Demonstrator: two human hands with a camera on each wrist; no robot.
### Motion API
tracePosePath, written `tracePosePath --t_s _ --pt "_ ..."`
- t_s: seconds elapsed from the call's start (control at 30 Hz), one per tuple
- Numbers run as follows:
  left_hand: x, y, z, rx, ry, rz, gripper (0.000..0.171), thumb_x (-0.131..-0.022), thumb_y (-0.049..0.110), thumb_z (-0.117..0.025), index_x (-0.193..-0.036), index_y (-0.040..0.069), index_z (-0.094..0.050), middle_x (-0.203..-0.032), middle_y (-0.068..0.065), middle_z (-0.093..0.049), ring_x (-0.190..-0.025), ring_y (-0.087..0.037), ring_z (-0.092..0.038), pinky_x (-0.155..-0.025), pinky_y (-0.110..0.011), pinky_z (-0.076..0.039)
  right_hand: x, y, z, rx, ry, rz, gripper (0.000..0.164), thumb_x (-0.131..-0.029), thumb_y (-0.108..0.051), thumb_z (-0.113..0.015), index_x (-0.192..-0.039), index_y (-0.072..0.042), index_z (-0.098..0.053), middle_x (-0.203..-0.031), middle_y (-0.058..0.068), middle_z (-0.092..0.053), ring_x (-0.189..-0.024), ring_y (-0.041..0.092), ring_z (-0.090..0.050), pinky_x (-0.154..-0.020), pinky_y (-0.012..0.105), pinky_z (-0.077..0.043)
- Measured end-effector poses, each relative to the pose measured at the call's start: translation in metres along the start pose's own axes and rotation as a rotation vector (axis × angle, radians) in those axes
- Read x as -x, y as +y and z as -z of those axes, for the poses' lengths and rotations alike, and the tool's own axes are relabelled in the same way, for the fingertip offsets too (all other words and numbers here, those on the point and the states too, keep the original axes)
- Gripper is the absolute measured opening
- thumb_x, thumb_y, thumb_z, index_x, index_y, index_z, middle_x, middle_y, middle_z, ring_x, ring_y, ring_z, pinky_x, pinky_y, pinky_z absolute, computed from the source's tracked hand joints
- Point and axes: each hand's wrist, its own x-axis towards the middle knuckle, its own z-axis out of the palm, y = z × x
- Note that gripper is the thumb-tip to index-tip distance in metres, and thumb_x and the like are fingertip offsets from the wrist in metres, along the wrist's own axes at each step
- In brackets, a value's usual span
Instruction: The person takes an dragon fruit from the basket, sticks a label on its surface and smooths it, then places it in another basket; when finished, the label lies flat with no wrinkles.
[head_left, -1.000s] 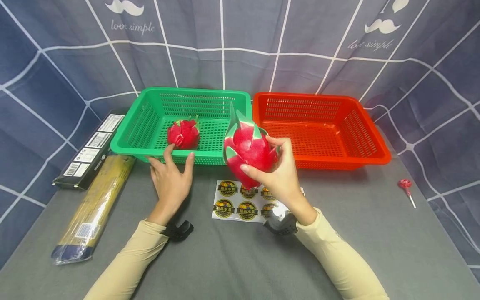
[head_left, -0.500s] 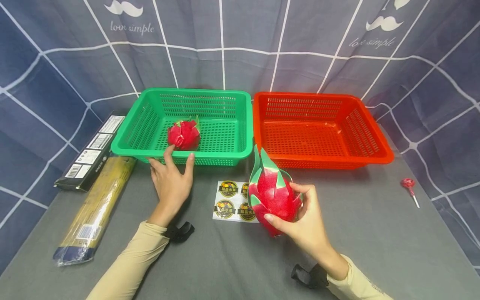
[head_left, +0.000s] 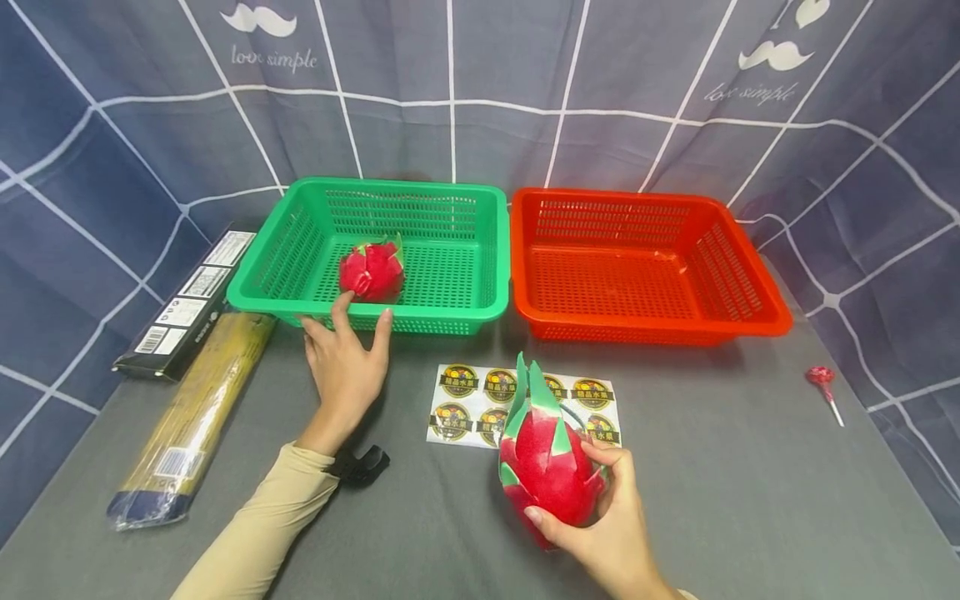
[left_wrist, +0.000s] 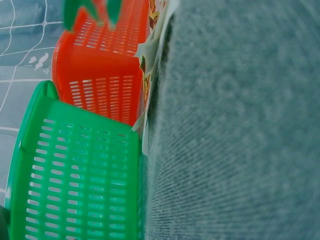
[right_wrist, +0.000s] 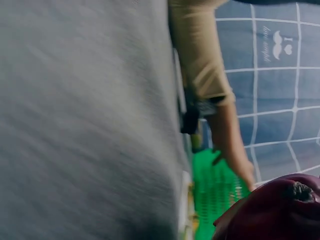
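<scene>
My right hand [head_left: 611, 529] holds a red dragon fruit [head_left: 551, 467] with green leaf tips, its thumb on the near side and fingers on the right. The fruit is in front of the sticker sheet [head_left: 457, 400] and hides part of it. In the right wrist view the fruit's dark end [right_wrist: 280, 212] shows at the bottom. My left hand [head_left: 345, 367] rests at the front rim of the green basket [head_left: 457, 312], fingers relaxed, the index fingertip on the rim. Inside that basket lies another dragon fruit [head_left: 372, 271], near the index fingertip.
A red basket [head_left: 637, 327] stands right of the green one. At the left lie a black box [head_left: 187, 304] with white labels and a clear-wrapped yellow packet [head_left: 198, 408]. A red lollipop [head_left: 822, 379] is at the far right. A checked curtain [head_left: 495, 137] hangs behind.
My right hand has carried the dragon fruit from over the baskets' front edges toward me, uncovering more of the stickers. My left hand stays at the green basket's rim.
</scene>
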Motion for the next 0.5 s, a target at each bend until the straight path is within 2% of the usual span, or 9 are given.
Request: tracePosePath --t_s 0.17,0.33,0.5 --pt "0.0 -0.0005 -0.0003 -0.002 -0.006 -0.002 0.064 -0.085 0.057 -0.046 -0.133 0.017 -0.033 -0.138 -0.045 -0.004 -0.134 -0.051 -0.003 -0.108 -0.057 -0.008 0.008 0.0095 -0.0053 0.107 -0.01 -0.097 0.079 -0.052 -0.016 -0.087 -0.114 -0.011 -0.039 -0.119 -0.005 -0.046 -0.108 0.009 -0.044 -0.069 0.023 -0.053" --pt "-0.0003 -0.0006 -0.0007 -0.004 0.001 -0.01 0.064 -0.085 0.057 -0.046 -0.133 0.017 -0.033 -0.138 -0.045 -0.004 -0.134 -0.051 -0.004 -0.108 -0.057 -0.009 0.0098 0.0108 -0.0073 0.16 -0.009 -0.173 0.081 -0.052 -0.023 -0.087 -0.116 -0.014 -0.038 -0.118 -0.002 -0.046 -0.111 0.018 -0.042 -0.069 0.033 -0.055" --pt "-0.0009 -0.0002 -0.0003 -0.005 0.003 -0.011 0.064 -0.085 0.058 -0.046 -0.133 0.017 -0.033 -0.138 -0.045 -0.004 -0.134 -0.051 -0.005 -0.108 -0.057 -0.009 0.0092 0.0066 -0.0073 0.243 -0.009 -0.179 0.082 -0.05 -0.033 -0.087 -0.116 -0.018 -0.039 -0.117 -0.005 -0.043 -0.112 0.016 -0.039 -0.073 0.038 -0.054"
